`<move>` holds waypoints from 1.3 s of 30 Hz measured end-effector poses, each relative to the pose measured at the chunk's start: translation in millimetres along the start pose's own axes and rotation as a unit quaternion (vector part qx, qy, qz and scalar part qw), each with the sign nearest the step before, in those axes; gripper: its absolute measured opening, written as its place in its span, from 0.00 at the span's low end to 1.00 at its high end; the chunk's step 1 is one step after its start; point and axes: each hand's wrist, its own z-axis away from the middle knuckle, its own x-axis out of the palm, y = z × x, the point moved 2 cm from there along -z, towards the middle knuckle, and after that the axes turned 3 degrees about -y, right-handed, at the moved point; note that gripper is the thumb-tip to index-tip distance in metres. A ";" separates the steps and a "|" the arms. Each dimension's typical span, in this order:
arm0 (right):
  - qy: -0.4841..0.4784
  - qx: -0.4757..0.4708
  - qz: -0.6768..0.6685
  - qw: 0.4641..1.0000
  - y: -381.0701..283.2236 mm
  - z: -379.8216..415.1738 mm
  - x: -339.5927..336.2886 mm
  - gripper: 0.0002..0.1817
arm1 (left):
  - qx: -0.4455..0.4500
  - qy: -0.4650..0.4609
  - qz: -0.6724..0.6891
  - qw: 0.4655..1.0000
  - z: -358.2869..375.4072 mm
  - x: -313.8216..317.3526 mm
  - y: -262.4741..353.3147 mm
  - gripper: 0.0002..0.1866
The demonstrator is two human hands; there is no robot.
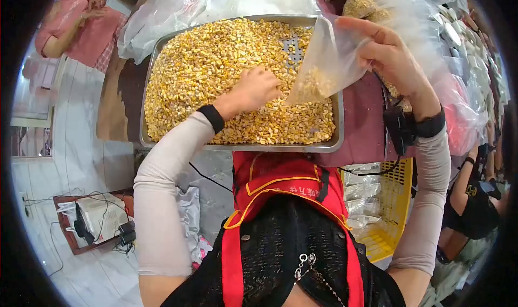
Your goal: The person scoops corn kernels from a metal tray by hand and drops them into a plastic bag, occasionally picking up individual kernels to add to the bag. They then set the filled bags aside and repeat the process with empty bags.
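Observation:
A metal tray (339, 124) holds a broad heap of yellow corn kernels (199, 64). My left hand (256, 89) is down in the heap with its fingers curled around kernels; the fingertips are partly hidden. At the tray's right side my right hand (386, 50) grips a clear plastic bag (329, 64) by its upper part, the index finger stretched out. Some kernels lie in the bag's pointed lower corner, which hangs over the heap close to my left hand. Small holes in the tray's bottom show near the back.
Loose plastic bags (162, 23) lie behind the tray. Filled bags of corn (359, 5) stand at the back right. A yellow crate (396, 199) with packed bags is below the table. One person in a pink top (81, 29) stands at the left, another person (475, 204) at the right.

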 end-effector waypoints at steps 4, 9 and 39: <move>0.031 -0.023 -0.058 0.998 -6.2 -3.3 2.2 0.28 | 0.200 0.199 -0.165 0.945 42.8 17.1 31.7 0.20; 0.097 -0.057 -0.044 0.993 -16.7 -1.5 5.7 0.24 | 0.180 0.256 -0.193 0.930 41.9 -6.5 -12.9 0.14; 0.013 -0.049 -0.022 0.998 -16.0 -16.5 22.5 0.25 | 0.147 0.201 -0.186 0.950 72.1 0.3 -34.8 0.24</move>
